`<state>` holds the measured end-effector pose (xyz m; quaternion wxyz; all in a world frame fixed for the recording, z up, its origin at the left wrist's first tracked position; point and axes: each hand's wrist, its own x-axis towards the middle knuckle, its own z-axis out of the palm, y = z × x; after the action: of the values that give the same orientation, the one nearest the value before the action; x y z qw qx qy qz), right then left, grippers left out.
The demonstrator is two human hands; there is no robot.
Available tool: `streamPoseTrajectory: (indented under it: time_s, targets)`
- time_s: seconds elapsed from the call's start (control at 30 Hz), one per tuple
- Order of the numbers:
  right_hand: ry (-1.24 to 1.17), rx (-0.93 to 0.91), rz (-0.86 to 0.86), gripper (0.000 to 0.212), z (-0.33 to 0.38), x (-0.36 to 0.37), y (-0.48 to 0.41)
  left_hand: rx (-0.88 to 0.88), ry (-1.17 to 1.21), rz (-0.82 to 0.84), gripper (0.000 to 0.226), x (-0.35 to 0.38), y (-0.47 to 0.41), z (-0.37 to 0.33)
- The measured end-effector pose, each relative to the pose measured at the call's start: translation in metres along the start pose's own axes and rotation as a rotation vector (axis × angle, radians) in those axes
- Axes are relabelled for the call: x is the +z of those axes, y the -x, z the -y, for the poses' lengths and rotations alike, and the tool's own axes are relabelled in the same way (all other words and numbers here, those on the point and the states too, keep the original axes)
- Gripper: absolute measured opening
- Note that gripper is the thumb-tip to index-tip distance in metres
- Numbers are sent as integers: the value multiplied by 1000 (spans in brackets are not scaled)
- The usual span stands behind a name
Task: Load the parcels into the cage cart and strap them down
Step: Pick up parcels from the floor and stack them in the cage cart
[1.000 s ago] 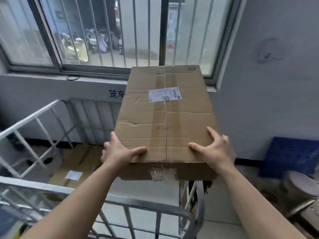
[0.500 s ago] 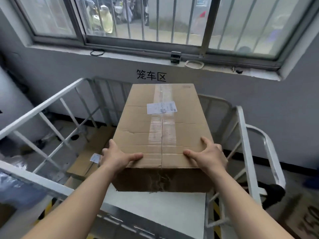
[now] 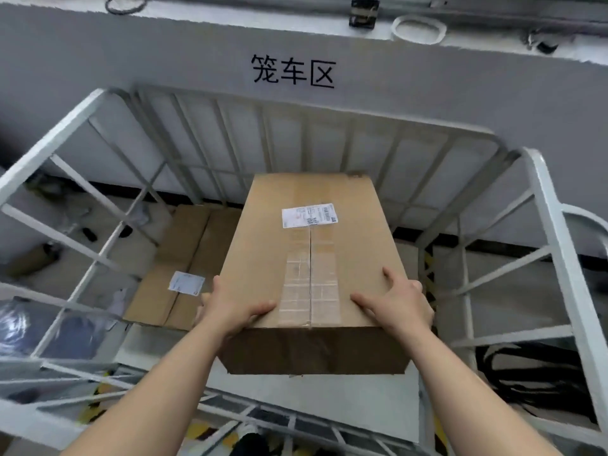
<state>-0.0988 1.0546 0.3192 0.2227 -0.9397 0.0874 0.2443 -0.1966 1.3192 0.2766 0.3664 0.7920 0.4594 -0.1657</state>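
Note:
I hold a large brown cardboard parcel [image 3: 312,245] with a white shipping label and clear tape along its top seam. My left hand [image 3: 230,307] grips its near left corner and my right hand [image 3: 401,304] grips its near right corner. The parcel hangs inside the white metal cage cart [image 3: 543,205], above the cart's pale floor. A second, flatter cardboard parcel [image 3: 177,274] with a small white label lies on the cart floor at the left, beside the held one.
The cart's barred walls surround the parcels on the left, back and right, and its front rail runs below my forearms. A grey wall with black characters [image 3: 292,72] stands behind. Black straps or cords [image 3: 526,380] lie outside the cart at the right.
The held parcel has gone down from above the cart's rim to inside the cart. My view has tilted downward, so the window has left the frame.

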Motion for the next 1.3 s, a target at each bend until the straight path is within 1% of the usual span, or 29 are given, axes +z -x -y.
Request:
streamPoseTrajectory:
  time_s: [0.1, 0.23, 0.33, 0.53, 0.63, 0.7, 0.83, 1.0, 1.13, 1.3]
  targets:
    - [5, 78, 18, 93, 15, 38, -20, 10, -79, 70, 128, -2, -47, 9]
    - [12, 145, 33, 94, 24, 88, -51, -18, -134, 102, 121, 12, -104, 26]
    - [5, 178, 42, 96, 23, 124, -78, -34, -163, 118, 126, 30, -139, 38]
    - [3, 182, 47, 97, 10, 194, -132, -88, -160, 126, 126, 77, -200, 73]
    - [-24, 180, 45, 99, -1, 234, -154, -99, -165, 114, 117, 98, -227, 91]
    - [-45, 199, 56, 102, -11, 261, -166, -97, -164, 108, 115, 112, -244, 104]
    - [-82, 253, 88, 107, -30, 311, -181, -74, -175, 87, 122, 138, -271, 131]
    - [-61, 250, 124, 115, -39, 361, -192, -49, -174, 72, 132, 156, -300, 166]
    - [-3, 232, 172, 119, -42, 388, -198, -54, -159, 85, 140, 169, -313, 187]
    - [47, 203, 207, 119, -46, 408, -202, -73, -181, 93, 142, 185, -324, 209]
